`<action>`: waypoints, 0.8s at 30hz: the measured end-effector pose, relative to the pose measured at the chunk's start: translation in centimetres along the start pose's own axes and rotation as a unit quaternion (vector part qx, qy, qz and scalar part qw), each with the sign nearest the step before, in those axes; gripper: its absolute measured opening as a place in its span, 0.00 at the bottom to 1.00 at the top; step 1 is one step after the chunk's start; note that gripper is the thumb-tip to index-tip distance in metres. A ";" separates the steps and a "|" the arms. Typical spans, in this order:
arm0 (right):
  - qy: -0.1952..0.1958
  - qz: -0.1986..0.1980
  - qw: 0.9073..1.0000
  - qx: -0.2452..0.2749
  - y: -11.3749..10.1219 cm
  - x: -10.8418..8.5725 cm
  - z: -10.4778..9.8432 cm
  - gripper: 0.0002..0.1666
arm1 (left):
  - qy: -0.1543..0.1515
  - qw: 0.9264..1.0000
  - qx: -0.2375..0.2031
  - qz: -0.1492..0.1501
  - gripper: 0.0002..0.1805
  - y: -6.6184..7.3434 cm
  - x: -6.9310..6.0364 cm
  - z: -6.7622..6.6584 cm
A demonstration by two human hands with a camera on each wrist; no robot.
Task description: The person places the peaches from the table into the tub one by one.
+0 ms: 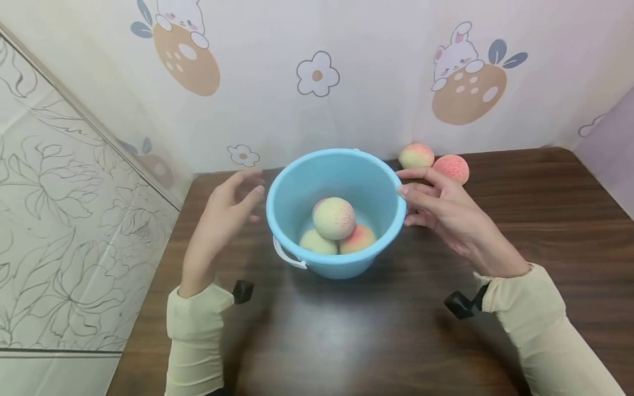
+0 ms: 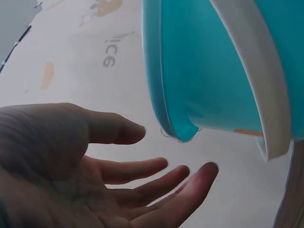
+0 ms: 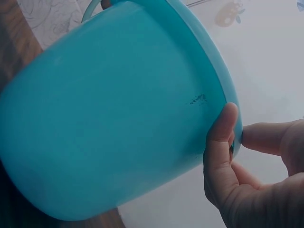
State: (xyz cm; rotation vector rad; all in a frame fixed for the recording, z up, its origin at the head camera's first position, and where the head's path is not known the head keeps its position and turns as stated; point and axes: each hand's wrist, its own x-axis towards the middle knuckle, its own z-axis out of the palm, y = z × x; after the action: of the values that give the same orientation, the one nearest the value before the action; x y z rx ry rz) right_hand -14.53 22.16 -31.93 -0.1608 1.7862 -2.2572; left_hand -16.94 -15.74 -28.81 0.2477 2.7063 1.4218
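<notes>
A light blue bucket (image 1: pixel 337 269) with a white handle (image 1: pixel 286 256) stands on the brown table, with several pale yellow and pink peaches (image 1: pixel 334 218) piled inside. My right hand (image 1: pixel 451 214) pinches the bucket's rim at the right side; in the right wrist view, the thumb meets the lip and a finger lies against its underside. To the left of the bucket, my left hand (image 1: pixel 223 220) hovers with fingers loosely bent. The left wrist view shows a gap between that hand (image 2: pixel 118 175) and the bucket wall (image 2: pixel 209 85), and nothing in the palm.
Behind my right hand, a yellow-pink peach (image 1: pixel 416 156) and a redder peach (image 1: pixel 452 168) lie on the table (image 1: pixel 337 341) near its back edge. A patterned wall covering (image 1: pixel 366 110) rises behind, and a wall with flower line drawings (image 1: pixel 64 220) borders the left side.
</notes>
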 end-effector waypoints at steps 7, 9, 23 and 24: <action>0.016 0.020 0.999 -0.039 -0.2 0.6 1.1 0.27 | -0.067 0.997 -0.028 -0.031 0.27 -1.0 0.6 -0.6; 0.018 0.026 0.998 -0.045 -0.2 0.8 1.5 0.28 | -0.080 0.996 -0.033 -0.031 0.27 -1.3 0.8 -0.8; 0.019 0.052 0.983 -0.173 -1.5 1.5 1.2 0.29 | -0.177 0.964 -0.200 0.006 0.28 -2.8 1.5 -2.3; 0.020 0.054 0.980 -0.191 -1.6 1.5 0.9 0.30 | -0.186 0.960 -0.207 0.004 0.28 -2.9 1.5 -2.3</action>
State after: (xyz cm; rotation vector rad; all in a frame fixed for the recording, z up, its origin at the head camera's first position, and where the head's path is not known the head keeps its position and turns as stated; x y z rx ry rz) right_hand -15.94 21.25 -30.24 -0.0869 2.1784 -1.8360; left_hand -19.06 -19.00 -29.87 0.4437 2.0621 1.6996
